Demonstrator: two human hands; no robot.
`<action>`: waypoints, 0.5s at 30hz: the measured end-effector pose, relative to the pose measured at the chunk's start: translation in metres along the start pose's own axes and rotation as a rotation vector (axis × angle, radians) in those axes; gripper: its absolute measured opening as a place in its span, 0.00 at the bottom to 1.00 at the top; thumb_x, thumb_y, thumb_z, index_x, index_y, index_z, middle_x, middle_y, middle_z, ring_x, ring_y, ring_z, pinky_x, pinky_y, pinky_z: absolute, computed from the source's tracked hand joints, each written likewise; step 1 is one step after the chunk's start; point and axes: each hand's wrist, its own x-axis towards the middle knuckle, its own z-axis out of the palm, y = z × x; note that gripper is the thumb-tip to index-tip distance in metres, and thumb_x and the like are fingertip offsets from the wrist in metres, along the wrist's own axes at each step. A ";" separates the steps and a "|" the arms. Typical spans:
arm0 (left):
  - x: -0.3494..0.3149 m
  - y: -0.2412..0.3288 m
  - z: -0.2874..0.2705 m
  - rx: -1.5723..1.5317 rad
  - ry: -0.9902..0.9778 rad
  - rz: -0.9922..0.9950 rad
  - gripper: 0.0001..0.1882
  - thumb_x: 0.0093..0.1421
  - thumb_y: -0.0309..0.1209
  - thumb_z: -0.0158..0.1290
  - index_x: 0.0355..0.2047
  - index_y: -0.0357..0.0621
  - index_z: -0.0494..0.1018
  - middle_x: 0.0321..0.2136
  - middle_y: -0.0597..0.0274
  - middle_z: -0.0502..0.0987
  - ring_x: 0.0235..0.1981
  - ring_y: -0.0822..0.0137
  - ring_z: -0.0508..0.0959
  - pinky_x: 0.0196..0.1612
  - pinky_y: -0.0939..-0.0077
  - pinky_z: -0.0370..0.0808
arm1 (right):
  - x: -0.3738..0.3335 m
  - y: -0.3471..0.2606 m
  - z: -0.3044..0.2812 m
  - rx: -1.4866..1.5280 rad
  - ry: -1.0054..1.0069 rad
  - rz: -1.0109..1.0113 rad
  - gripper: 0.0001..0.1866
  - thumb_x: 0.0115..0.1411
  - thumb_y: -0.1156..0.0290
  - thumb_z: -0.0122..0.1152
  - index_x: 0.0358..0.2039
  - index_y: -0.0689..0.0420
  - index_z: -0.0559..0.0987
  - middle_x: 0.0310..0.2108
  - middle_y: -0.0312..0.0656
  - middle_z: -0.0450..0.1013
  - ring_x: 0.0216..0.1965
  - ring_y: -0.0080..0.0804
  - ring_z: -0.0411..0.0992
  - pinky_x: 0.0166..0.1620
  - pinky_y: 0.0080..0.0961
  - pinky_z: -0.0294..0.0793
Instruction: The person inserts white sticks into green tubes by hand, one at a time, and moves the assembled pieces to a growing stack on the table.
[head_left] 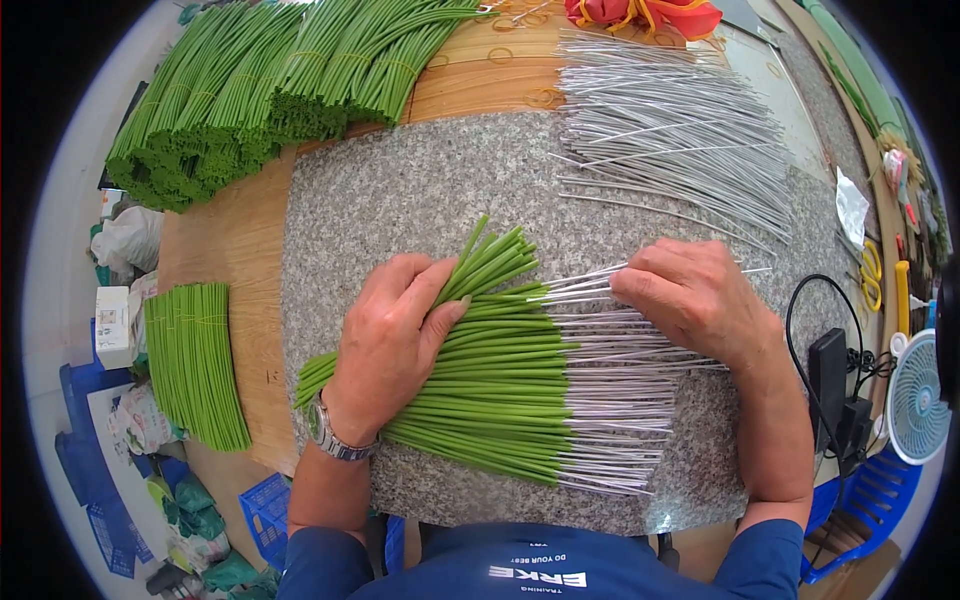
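Note:
A fan of green tubes (480,390) with silver wires (620,420) sticking out of their right ends lies on the grey granite slab (400,190). My left hand (390,335) rests palm-down on the green tubes, holding them flat, with a watch on the wrist. My right hand (690,295) pinches a silver wire near the upper tubes, its fingertips at the wire's left part. A loose pile of bare silver wires (670,130) lies at the slab's far right.
Big bundles of green tubes (260,90) lie at the far left on the wooden table (230,240); a smaller bundle (195,365) sits at the left. A small blue fan (920,400), black adapter (830,375) and yellow scissors (872,275) are at the right.

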 end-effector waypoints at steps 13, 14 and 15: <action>0.001 0.000 0.000 -0.002 -0.001 0.003 0.20 0.66 0.29 0.65 0.57 0.36 0.80 0.48 0.47 0.81 0.48 0.46 0.82 0.52 0.56 0.80 | 0.014 -0.027 0.016 -0.085 0.223 0.080 0.08 0.57 0.76 0.63 0.38 0.55 0.79 0.30 0.37 0.75 0.32 0.33 0.77 0.36 0.33 0.76; 0.001 0.000 0.000 -0.008 0.002 0.002 0.20 0.65 0.28 0.66 0.56 0.37 0.80 0.48 0.49 0.81 0.48 0.46 0.82 0.52 0.55 0.80 | 0.013 -0.028 0.012 -0.122 0.243 0.142 0.10 0.55 0.77 0.63 0.39 0.55 0.81 0.31 0.37 0.76 0.32 0.35 0.78 0.35 0.35 0.77; 0.001 0.000 0.001 -0.016 0.004 0.003 0.20 0.64 0.28 0.66 0.55 0.38 0.80 0.47 0.50 0.80 0.48 0.46 0.81 0.52 0.54 0.80 | 0.012 -0.027 0.010 -0.121 0.242 0.141 0.10 0.55 0.77 0.63 0.39 0.55 0.81 0.31 0.37 0.76 0.32 0.35 0.78 0.35 0.35 0.77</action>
